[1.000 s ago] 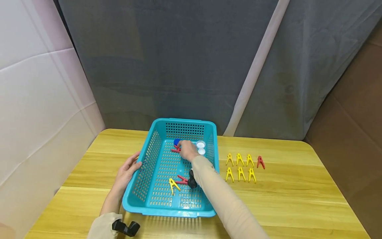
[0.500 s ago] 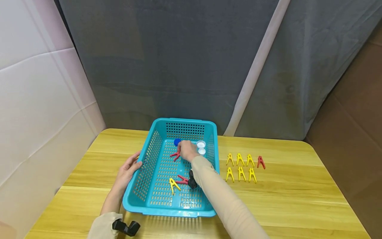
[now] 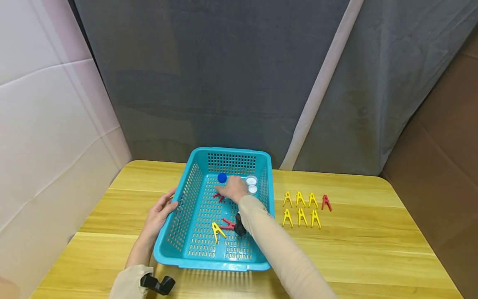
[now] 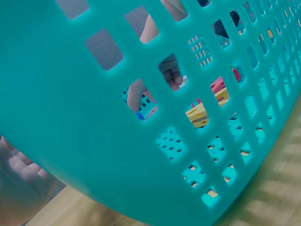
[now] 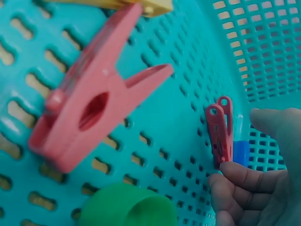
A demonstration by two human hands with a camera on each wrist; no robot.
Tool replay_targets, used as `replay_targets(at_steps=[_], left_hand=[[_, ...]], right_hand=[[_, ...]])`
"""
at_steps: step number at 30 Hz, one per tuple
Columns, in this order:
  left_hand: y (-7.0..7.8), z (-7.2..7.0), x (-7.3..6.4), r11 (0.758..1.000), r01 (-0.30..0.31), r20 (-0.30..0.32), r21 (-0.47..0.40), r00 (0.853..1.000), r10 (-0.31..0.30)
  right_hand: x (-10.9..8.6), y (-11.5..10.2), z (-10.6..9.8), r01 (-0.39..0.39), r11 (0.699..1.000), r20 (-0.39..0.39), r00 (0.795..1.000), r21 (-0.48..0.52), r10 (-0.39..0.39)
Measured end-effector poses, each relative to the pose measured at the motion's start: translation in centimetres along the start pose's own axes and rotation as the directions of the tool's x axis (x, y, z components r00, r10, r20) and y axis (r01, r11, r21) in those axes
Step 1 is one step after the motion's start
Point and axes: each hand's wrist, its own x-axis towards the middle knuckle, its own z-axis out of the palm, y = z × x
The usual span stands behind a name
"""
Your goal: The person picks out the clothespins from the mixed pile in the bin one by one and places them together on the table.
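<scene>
In the head view, a blue-green basket [image 3: 213, 265] is steadied at its left wall by my left hand [image 3: 159, 214], fingers outside and thumb near the rim. My right hand [image 3: 235, 189] reaches inside, its thumb spread apart from curled fingers. A fingertip touches the lower end of a red clothespin [image 5: 217, 136] in the right wrist view. Beyond that clothespin is a blue cap [image 3: 222, 177]. White round caps [image 3: 252, 181] lie right of the hand. Nearer the front are another red clothespin [image 3: 228, 224] and a yellow clothespin [image 3: 216, 231]. A green cap [image 5: 101, 207] shows only in the right wrist view.
Right of the basket, several yellow clothespins [image 3: 287, 218] stand in two rows on the wooden table [image 3: 366, 232], with a red clothespin [image 3: 326, 203] ending the far row. A grey curtain [image 3: 231, 74] hangs behind the table.
The red clothespin under my right hand has turned and shifted slightly toward me. My right hand's digits have spread, leaving the blue cap fully visible. The left hand holds its place.
</scene>
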Motion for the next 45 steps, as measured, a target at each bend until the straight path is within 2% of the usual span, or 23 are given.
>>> replay_targets(at_steps=[10,18,25,38,45], left_hand=[[0.2,0.0,-0.1,0.999,0.026,-0.005,0.019,1.000,-0.026],[0.1,0.0,-0.1,0.999,0.025,-0.012,0.039,1.000,-0.024],[0.1,0.0,-0.1,0.997,0.047,-0.008,0.055,0.999,-0.046],[0.1,0.0,0.0,0.998,0.030,0.001,0.052,1.000,-0.030],[0.1,0.0,0.0,0.998,0.039,-0.008,0.047,0.999,-0.039]], right_hand=[[-0.6,-0.4,0.4,-0.027,0.998,0.000,1.000,-0.062,0.027],[-0.4,-0.6,0.7,-0.073,0.993,0.052,0.996,-0.089,0.077],[-0.5,-0.5,0.4,-0.098,0.994,0.079,0.992,-0.044,0.101],[-0.2,-0.2,0.1,-0.087,0.996,0.047,0.995,0.009,0.086],[-0.5,-0.2,-1.4,-0.085,0.994,0.030,0.996,0.066,0.083]])
